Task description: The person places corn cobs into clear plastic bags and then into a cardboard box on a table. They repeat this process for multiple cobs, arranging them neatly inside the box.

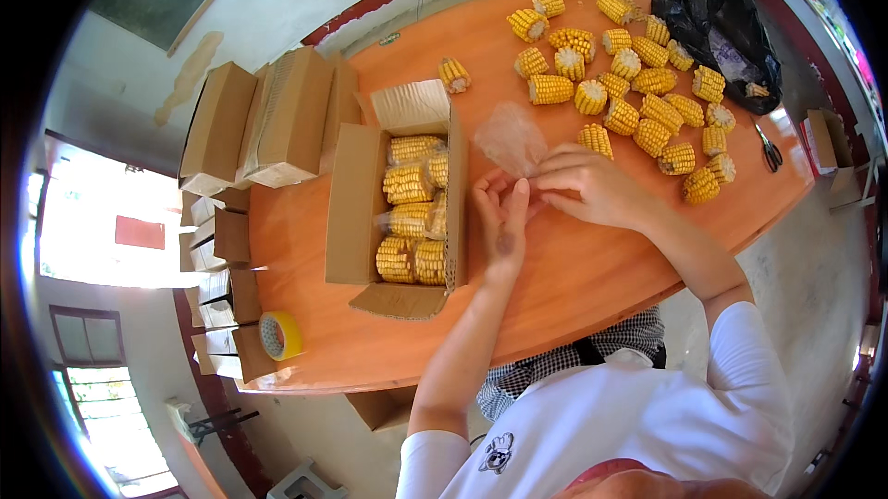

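A small clear plastic bag (510, 138) lies crumpled above the wooden table, its near end pinched between the fingers of my left hand (504, 218) and my right hand (590, 187). No corn shows inside the bag. Just left of my left hand stands an open cardboard box (355, 214) with its flaps spread. Several corn cob pieces (408, 183) wrapped in clear plastic fill it. Beyond my right hand, many loose cut corn cob pieces (551, 90) are scattered over the table. The nearest one (595, 141) sits right behind my right fingers.
A black plastic bag (701, 20) rests at the table's far right corner, near scissors (769, 151). Taller cardboard boxes (291, 117) stand at the left, with smaller open boxes (236, 235) along that edge. Yellow tape (288, 336) stands by the near left corner. One corn piece (454, 75) lies apart.
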Demonstrator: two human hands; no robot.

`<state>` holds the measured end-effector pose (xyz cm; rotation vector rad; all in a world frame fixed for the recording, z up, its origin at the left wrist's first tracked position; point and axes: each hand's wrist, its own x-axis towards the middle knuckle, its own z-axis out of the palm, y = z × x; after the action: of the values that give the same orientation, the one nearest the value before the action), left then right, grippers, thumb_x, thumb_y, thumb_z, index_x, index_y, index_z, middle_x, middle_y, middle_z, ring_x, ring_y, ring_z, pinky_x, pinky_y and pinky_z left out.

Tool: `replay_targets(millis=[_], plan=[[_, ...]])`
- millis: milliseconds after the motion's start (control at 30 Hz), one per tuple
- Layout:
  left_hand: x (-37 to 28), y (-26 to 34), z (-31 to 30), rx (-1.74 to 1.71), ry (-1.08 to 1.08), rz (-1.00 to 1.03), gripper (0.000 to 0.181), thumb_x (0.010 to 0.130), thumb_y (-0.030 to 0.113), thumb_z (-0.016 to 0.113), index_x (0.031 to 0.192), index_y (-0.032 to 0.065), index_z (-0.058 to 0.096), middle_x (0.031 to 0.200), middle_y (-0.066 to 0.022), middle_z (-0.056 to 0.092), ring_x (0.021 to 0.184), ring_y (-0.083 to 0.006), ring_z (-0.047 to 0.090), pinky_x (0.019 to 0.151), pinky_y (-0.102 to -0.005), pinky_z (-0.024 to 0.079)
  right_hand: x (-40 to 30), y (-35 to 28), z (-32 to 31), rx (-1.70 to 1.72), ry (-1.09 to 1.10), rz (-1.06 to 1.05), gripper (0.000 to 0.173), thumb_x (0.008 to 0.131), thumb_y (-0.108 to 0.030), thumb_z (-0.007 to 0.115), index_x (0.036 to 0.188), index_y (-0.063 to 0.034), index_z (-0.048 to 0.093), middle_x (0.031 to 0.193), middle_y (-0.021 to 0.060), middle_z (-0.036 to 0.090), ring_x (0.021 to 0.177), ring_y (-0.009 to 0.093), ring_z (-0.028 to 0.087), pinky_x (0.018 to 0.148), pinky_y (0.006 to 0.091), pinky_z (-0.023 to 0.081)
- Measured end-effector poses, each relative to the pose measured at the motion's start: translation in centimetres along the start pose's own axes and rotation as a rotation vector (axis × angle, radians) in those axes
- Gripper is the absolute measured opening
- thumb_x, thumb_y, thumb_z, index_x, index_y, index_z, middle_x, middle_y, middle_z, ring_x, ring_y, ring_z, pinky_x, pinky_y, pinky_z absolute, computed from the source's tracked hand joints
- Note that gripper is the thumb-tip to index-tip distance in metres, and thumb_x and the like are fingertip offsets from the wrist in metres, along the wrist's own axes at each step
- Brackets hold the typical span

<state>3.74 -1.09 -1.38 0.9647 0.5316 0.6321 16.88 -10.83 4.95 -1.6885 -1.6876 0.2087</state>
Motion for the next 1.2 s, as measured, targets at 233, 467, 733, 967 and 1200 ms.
replay_targets(millis=[233, 467, 733, 967, 1200], plan=[[0.6, -0.2, -0.1, 0.134, 0.029, 0.062, 0.051, 0.089, 0.011, 0.063, 0.127, 0.0032, 0.03, 0.123, -0.0133, 0.043, 0.109, -0.0211, 0.052, 0.091, -0.0313, 0.047, -0.6, -0.8, -0.1, 0.07, -0.117, -0.138, 0.018, 0.074, -0.009, 0.069, 0.091, -0.0039, 0.068, 0.092, 0.0077, 0.066, 0.095, 0.026, 0.058, 0.083, 0.0368, 0.048], [0.6, -0.5, -0.1, 0.161, -0.005, 0.057, 0.043, 0.086, -0.002, 0.057, 0.122, 0.0014, 0.034, 0.109, -0.0123, 0.05, 0.089, -0.0165, 0.058, 0.072, -0.0278, 0.052, -2.1, -2.4, -4.7, -0.064, 0.048, -0.029, 0.024, 0.074, -0.014, 0.075, 0.096, -0.0071, 0.07, 0.102, 0.0081, 0.067, 0.1, 0.026, 0.06, 0.089, 0.0363, 0.047], [0.1, -0.6, 0.1, 0.113, -0.026, 0.065, 0.042, 0.086, -0.003, 0.058, 0.12, -0.0005, 0.035, 0.108, -0.0129, 0.051, 0.089, -0.0168, 0.059, 0.069, -0.0293, 0.055, -10.0, -4.3, -7.4, -0.195, -0.065, 0.282, 0.031, 0.073, -0.015, 0.075, 0.104, -0.0132, 0.068, 0.121, 0.0073, 0.059, 0.113, 0.026, 0.052, 0.098, 0.0384, 0.043], [0.4, -0.6, -0.6, 0.13, -0.074, 0.088, 0.041, 0.086, 0.0, 0.06, 0.12, -0.0003, 0.036, 0.108, -0.0127, 0.051, 0.088, -0.0163, 0.059, 0.066, -0.0291, 0.055, -8.9, 1.8, -5.2, -0.23, -0.062, 0.324, 0.031, 0.072, -0.009, 0.074, 0.102, -0.0101, 0.066, 0.116, 0.0083, 0.059, 0.111, 0.026, 0.054, 0.096, 0.0369, 0.044], [0.6, -1.0, -0.4, 0.135, -0.086, 0.088, 0.039, 0.087, 0.001, 0.061, 0.118, -0.0003, 0.038, 0.104, -0.0113, 0.054, 0.091, -0.0165, 0.059, 0.067, -0.0286, 0.054, -2.6, 0.3, -5.1, -0.327, 0.264, 0.128, 0.027, 0.074, -0.016, 0.075, 0.098, -0.0079, 0.064, 0.102, 0.0072, 0.063, 0.101, 0.025, 0.057, 0.088, 0.0337, 0.047]])
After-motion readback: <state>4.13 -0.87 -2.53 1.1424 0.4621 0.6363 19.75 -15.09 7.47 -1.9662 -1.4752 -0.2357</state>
